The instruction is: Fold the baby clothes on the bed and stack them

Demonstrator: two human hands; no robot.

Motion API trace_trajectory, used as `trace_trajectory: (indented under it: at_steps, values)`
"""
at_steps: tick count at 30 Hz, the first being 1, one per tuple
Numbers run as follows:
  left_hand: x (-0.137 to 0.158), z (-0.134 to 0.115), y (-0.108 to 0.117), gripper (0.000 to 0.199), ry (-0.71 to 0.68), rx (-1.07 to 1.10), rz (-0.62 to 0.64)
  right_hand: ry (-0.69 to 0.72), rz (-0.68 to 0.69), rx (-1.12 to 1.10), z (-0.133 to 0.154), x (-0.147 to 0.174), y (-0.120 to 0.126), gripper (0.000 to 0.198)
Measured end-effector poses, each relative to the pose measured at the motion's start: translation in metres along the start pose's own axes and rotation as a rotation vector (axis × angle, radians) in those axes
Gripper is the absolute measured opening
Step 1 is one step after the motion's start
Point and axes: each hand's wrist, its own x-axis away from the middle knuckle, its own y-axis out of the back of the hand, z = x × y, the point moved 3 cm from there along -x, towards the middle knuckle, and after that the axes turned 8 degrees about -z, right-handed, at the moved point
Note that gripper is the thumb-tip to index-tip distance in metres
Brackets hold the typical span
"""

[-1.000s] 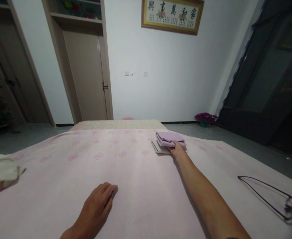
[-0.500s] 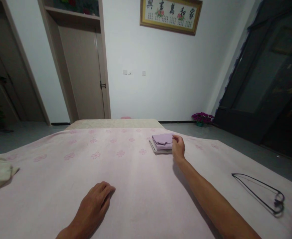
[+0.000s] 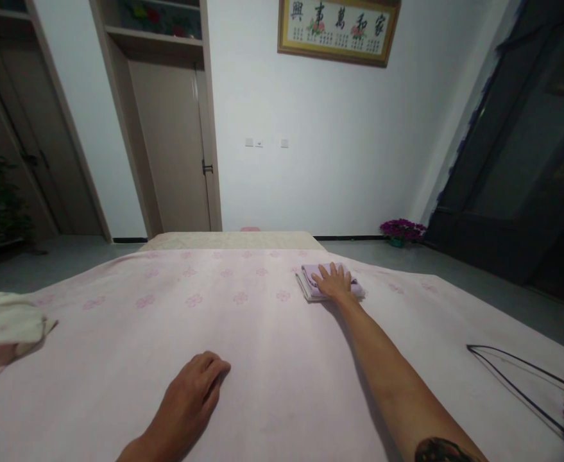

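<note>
My right hand (image 3: 333, 282) lies with spread fingers flat on a folded light purple cloth (image 3: 357, 289). Under that cloth is a folded whitish piece (image 3: 303, 289), its edge showing at the left and front. The stack rests toward the far side of a pale pink sheet (image 3: 262, 359) printed with flowers. Closer to me, my left hand (image 3: 195, 388) rests on the sheet with its fingers curled together. Nothing shows in it, though its palm side is hidden.
A black wire hanger (image 3: 517, 382) lies on the sheet at the right. On the left edge sits a crumpled cream and pink cloth (image 3: 9, 324). Beyond the sheet is a beige surface (image 3: 233, 240). Purple flowers (image 3: 401, 229) stand on the floor by the wall.
My right hand has let go of the purple cloth's right edge and now lies flat on top of it. My left hand stays curled on the sheet. The view has shifted slightly left.
</note>
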Motion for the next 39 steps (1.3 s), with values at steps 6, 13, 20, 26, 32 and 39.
trace_trajectory:
  at_steps: [6,13,20,26,32,39]
  values:
    - [0.0,0.0,-0.002,0.029,0.021,0.007,0.05,0.0,-0.085,-0.124,-0.003,0.003,0.0,0.054]
    - [-0.002,-0.007,0.005,0.029,0.043,-0.005,0.037,0.059,-0.046,-0.125,0.002,0.024,0.006,0.046]
    - [-0.001,-0.011,0.012,0.026,0.037,0.003,0.003,0.159,0.014,0.009,0.005,0.072,0.02,0.052]
    - [0.002,-0.012,0.014,0.027,0.029,0.02,-0.002,0.139,0.002,0.102,0.009,0.112,0.021,0.061]
    - [0.004,-0.012,0.016,0.028,0.033,0.02,0.011,0.084,0.134,0.18,0.008,0.161,0.013,0.062]
    - [0.009,-0.006,0.017,0.028,0.003,0.074,0.001,0.18,0.207,0.215,0.014,0.205,0.011,0.06]
